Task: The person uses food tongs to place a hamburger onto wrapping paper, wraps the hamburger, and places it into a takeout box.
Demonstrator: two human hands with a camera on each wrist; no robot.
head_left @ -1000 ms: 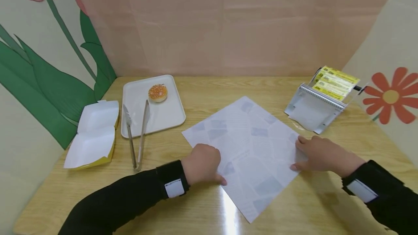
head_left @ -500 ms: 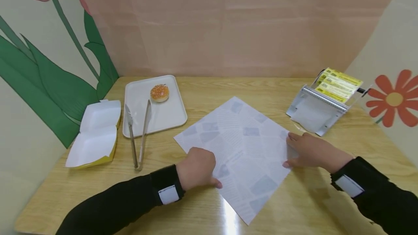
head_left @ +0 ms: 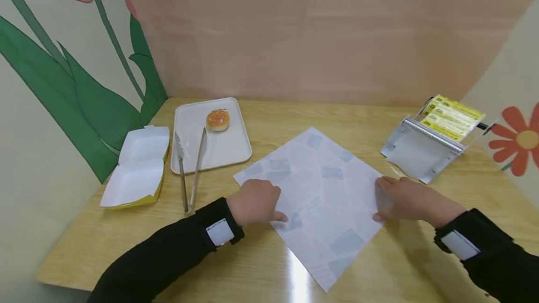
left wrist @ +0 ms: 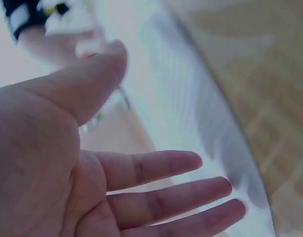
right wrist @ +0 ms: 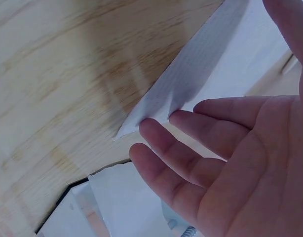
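A square sheet of newsprint-patterned paper point(head_left: 324, 205) lies cornerwise on the wooden table in the head view. My left hand point(head_left: 256, 202) rests at the sheet's left edge, thumb pointing inward. Its fingers point(left wrist: 166, 197) are straight and spread over the paper's edge in the left wrist view, with nothing gripped. At the right corner, my right hand point(head_left: 417, 202) touches the sheet. In the right wrist view its fingers point(right wrist: 181, 163) are extended and slightly bent, fingertips right at the paper's edge.
Back left, a white tray point(head_left: 237, 146) holds a sesame bun point(head_left: 218, 120); metal tongs point(head_left: 190, 181) lean over its front rim. Farther left stands an unfolded white-and-yellow food box point(head_left: 136, 172). A metal roll dispenser point(head_left: 421, 148) with yellow printed labels point(head_left: 452, 117) stands back right.
The paper shifted slightly left, then back right, with both hands staying at its edges. The whole scene has slid right in the head view as the camera turned.
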